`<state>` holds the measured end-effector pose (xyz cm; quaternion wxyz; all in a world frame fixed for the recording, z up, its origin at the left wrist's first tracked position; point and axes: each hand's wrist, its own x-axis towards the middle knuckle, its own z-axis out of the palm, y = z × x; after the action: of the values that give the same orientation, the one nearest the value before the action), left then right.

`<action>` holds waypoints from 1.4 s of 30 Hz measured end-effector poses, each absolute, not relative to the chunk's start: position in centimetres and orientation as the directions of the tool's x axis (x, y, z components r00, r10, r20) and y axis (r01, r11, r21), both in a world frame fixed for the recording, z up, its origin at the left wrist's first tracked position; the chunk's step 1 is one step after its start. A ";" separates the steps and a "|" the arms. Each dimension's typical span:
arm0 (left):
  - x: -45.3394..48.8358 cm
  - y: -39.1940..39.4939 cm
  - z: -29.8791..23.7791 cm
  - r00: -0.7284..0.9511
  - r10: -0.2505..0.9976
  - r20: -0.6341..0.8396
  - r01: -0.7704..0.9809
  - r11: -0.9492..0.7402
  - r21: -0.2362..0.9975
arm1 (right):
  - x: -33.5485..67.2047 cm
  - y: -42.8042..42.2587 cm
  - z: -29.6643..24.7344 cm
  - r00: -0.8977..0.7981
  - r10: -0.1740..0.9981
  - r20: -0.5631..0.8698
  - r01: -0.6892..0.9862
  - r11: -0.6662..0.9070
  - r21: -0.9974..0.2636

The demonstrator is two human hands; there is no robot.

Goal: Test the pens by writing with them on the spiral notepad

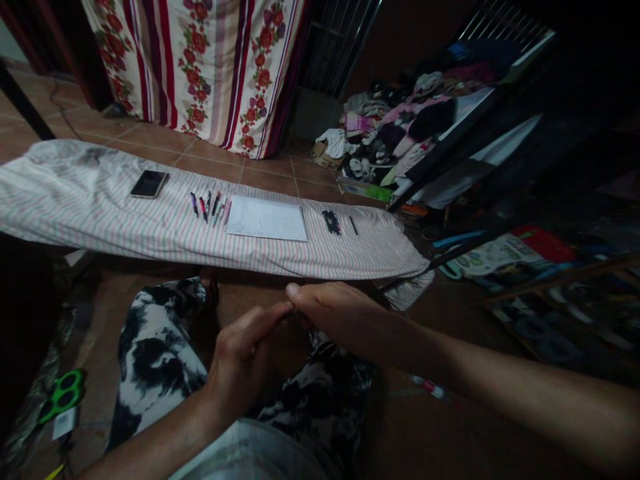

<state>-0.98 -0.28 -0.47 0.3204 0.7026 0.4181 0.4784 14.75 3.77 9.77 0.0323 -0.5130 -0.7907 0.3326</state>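
Observation:
My two hands meet in front of my lap, just short of the cloth-covered bench. My left hand (243, 350) is closed, its thumb and forefinger reaching to the other hand. Bent over the left fingertips, my right hand (325, 303) is closed too, with its thumb on top and its other fingers hidden below. Whatever may be between the fingers is hidden. Beyond them, a spiral notebook (267, 219) lies open on the striped cloth (175, 233). Several pens (210, 208) lie left of the notebook. A dark bundle of pens (331, 223) and a single dark pen (354, 226) lie to its right.
A dark phone (149, 184) lies at the bench's left. Behind hangs a floral curtain (200, 73). Clothes (395, 127) are heaped at the back right. A dark frame bar (445, 143) slants across the right. Green-handled scissors (67, 390) are at lower left.

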 end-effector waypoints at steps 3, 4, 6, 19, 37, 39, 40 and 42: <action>-0.6 0.0 0.1 0.117 0.976 0.183 0.110 -0.196 0.974 | 14.9 3.7 10.5 -0.549 0.829 -0.104 0.792 0.476 -0.381; -0.6 0.0 0.3 0.115 0.986 0.120 0.056 -0.127 0.990 | 15.0 3.6 10.7 -0.589 0.805 -0.070 0.777 0.541 -0.322; -0.6 0.1 0.6 0.139 0.990 0.034 -0.034 -0.030 0.999 | 15.2 3.6 10.8 -0.659 0.751 -0.042 0.736 0.631 -0.246; -0.3 -0.6 1.7 0.256 0.943 -0.211 -0.332 0.291 0.897 | 16.0 3.4 11.9 -0.836 0.544 -0.064 0.547 0.837 -0.030; -1.9 -1.3 1.5 0.336 0.889 0.312 0.324 -0.420 0.848 | 15.1 2.2 11.8 -0.607 0.760 -0.233 0.791 0.550 -0.269; -1.9 -1.3 1.5 0.335 0.861 0.382 0.354 -0.491 0.796 | 14.8 2.0 11.8 -0.521 0.811 -0.267 0.847 0.452 -0.280; -1.9 -1.3 1.4 0.333 0.850 0.408 0.366 -0.515 0.775 | 14.7 2.0 11.8 -0.478 0.832 -0.282 0.869 0.402 -0.287; -1.7 -1.2 1.2 0.327 0.833 0.446 0.384 -0.548 0.743 | 14.5 2.1 11.7 -0.401 0.856 -0.327 0.900 0.301 -0.314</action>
<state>-1.74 -1.24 1.20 0.2643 0.7706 0.3949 0.4248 14.54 2.07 11.70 -0.0485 -0.5453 -0.8052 0.2281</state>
